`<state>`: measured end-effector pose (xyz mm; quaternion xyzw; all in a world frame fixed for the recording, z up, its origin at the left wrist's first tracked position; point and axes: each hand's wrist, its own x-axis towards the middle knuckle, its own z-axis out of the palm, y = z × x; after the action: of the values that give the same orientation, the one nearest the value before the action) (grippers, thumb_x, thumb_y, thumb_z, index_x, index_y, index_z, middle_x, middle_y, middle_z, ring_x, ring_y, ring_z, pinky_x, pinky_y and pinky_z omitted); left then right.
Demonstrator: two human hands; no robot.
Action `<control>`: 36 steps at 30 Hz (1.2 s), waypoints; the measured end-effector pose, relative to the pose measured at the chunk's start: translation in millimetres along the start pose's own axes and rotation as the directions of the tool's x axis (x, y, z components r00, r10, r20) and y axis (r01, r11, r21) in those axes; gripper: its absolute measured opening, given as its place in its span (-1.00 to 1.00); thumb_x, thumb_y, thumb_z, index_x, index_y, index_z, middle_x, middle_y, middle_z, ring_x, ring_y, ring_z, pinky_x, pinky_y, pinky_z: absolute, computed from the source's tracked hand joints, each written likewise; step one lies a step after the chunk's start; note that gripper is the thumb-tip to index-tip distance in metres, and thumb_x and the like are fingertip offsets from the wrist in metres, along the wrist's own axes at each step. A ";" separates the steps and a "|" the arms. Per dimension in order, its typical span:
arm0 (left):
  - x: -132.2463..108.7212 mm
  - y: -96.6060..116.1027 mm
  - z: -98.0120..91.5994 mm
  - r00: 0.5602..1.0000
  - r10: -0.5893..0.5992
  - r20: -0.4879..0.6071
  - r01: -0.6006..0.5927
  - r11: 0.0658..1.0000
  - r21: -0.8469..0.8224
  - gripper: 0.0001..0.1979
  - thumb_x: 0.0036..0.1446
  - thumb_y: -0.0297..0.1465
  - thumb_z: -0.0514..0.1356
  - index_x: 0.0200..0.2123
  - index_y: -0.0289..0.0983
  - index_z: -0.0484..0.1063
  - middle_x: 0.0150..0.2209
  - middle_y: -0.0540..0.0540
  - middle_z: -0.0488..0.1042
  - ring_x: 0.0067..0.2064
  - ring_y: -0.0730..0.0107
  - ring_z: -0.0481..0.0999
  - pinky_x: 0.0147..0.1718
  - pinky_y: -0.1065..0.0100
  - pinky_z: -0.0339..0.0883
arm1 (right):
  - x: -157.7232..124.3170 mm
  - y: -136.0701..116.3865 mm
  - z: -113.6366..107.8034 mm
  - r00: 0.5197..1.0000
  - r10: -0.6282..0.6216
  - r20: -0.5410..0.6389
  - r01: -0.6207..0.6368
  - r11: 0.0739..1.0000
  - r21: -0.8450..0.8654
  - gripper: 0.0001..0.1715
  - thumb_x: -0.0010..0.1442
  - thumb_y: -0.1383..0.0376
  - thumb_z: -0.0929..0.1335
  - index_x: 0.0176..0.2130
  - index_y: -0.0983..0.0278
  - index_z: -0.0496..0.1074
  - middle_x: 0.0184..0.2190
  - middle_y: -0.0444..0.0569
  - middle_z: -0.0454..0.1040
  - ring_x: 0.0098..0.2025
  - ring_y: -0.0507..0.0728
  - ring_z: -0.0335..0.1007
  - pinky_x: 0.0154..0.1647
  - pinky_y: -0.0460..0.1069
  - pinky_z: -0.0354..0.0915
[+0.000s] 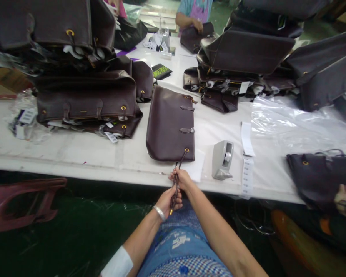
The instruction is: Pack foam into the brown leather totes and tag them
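Note:
A flat dark brown leather bag (168, 123) lies on the white table (75, 154) in front of me. A thin brown drawstring cord (179, 165) runs from its gold eyelet over the table's near edge. My right hand (182, 179) pinches the cord just past the edge. Lower down, my left hand (168, 200), with a silver bracelet on the wrist, is closed round the cord's end, where a gold tip shows.
Stacks of similar dark bags (83, 96) fill the left and the far right (245, 54). A grey tape dispenser (222, 159) and paper label strips (247, 154) sit right of my bag, beside clear plastic sheeting (291, 123). Another person (194, 15) handles a bag across the table.

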<state>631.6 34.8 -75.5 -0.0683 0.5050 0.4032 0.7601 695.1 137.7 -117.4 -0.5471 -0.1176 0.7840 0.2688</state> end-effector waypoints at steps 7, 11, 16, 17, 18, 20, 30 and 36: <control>-21.8 -14.6 -14.5 0.998 -0.059 0.002 0.059 0.998 -0.026 -0.75 0.21 -0.23 0.14 -0.29 -0.34 0.38 -0.46 -0.02 0.42 -0.54 0.56 0.44 -0.53 0.44 0.47 | 4.4 5.1 -3.7 1.000 -0.010 0.004 0.010 0.999 0.040 -0.66 0.34 0.36 0.17 -0.48 0.28 0.24 -0.65 -0.20 0.24 -0.62 -0.03 0.25 -0.32 -0.03 0.45; -32.4 -20.6 -20.2 0.998 -0.064 0.011 0.065 0.998 -0.018 -0.75 0.20 -0.22 0.15 -0.29 -0.32 0.38 -0.46 -0.01 0.41 -0.54 0.56 0.43 -0.54 0.46 0.45 | 6.3 8.1 -4.4 1.000 -0.026 0.007 0.026 1.000 0.001 -0.65 0.34 0.35 0.17 -0.49 0.27 0.22 -0.66 -0.21 0.23 -0.62 -0.04 0.25 -0.30 -0.04 0.45; -37.7 -21.1 -23.5 0.996 -0.093 0.009 0.093 0.996 0.013 -0.75 0.20 -0.21 0.15 -0.29 -0.31 0.37 -0.46 0.00 0.40 -0.55 0.56 0.42 -0.56 0.48 0.42 | 1.1 10.3 -1.3 0.996 -0.086 -0.002 0.085 0.988 -0.128 -0.69 0.31 0.29 0.23 -0.48 0.26 0.22 -0.65 -0.22 0.24 -0.61 -0.03 0.28 -0.28 -0.03 0.45; -38.2 -19.8 -25.2 0.995 -0.096 0.014 0.096 0.995 0.025 -0.75 0.20 -0.22 0.15 -0.29 -0.32 0.37 -0.47 0.00 0.39 -0.55 0.58 0.40 -0.56 0.49 0.41 | -2.3 8.9 -2.6 0.995 -0.103 -0.005 0.101 0.980 -0.170 -0.70 0.31 0.27 0.24 -0.47 0.27 0.24 -0.63 -0.20 0.27 -0.60 -0.02 0.31 -0.29 -0.02 0.45; -38.7 -17.9 -27.3 0.995 -0.099 0.024 0.098 0.994 0.040 -0.76 0.19 -0.23 0.16 -0.31 -0.32 0.37 -0.48 0.01 0.38 -0.57 0.60 0.38 -0.56 0.51 0.40 | -6.8 6.2 -5.7 0.993 -0.120 -0.010 0.115 0.968 -0.221 -0.71 0.30 0.25 0.25 -0.45 0.27 0.26 -0.61 -0.17 0.31 -0.58 0.00 0.34 -0.33 0.00 0.44; -40.6 -13.5 -32.3 0.995 -0.088 0.040 0.085 0.994 0.069 -0.75 0.18 -0.23 0.18 -0.32 -0.33 0.37 -0.50 0.03 0.36 -0.60 0.65 0.31 -0.59 0.55 0.35 | -18.3 -3.7 -18.4 0.986 -0.163 -0.029 0.145 0.931 -0.334 -0.71 0.27 0.20 0.27 -0.43 0.29 0.31 -0.57 -0.10 0.39 -0.55 0.07 0.39 -0.41 0.02 0.41; -46.9 -12.5 -36.5 1.000 0.004 0.010 -0.005 0.997 0.071 -0.66 0.05 -0.12 0.27 -0.30 -0.29 0.37 -0.50 0.06 0.34 -0.62 0.67 0.24 -0.64 0.57 0.23 | -6.7 -67.2 -95.0 0.602 -0.752 -0.270 0.291 0.521 -0.802 -0.27 -0.07 0.25 0.45 0.07 0.34 0.25 0.16 0.25 0.25 0.26 0.34 0.04 0.26 0.21 -0.01; -51.2 -9.9 -36.1 0.999 0.043 -0.012 -0.042 0.994 0.104 -0.63 0.04 -0.11 0.27 -0.29 -0.30 0.39 -0.49 0.05 0.35 -0.59 0.65 0.27 -0.60 0.55 0.28 | 3.6 -73.4 -94.2 0.793 -0.494 -0.356 0.255 0.800 -0.543 -0.36 -0.09 0.34 0.45 0.02 0.36 0.32 -0.15 0.18 0.52 0.00 0.34 0.41 0.02 0.19 0.33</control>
<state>604.2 -18.0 -53.7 -0.0208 0.5322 0.3920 0.7501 802.4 190.1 -120.3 -0.7363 -0.3420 0.4987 0.3036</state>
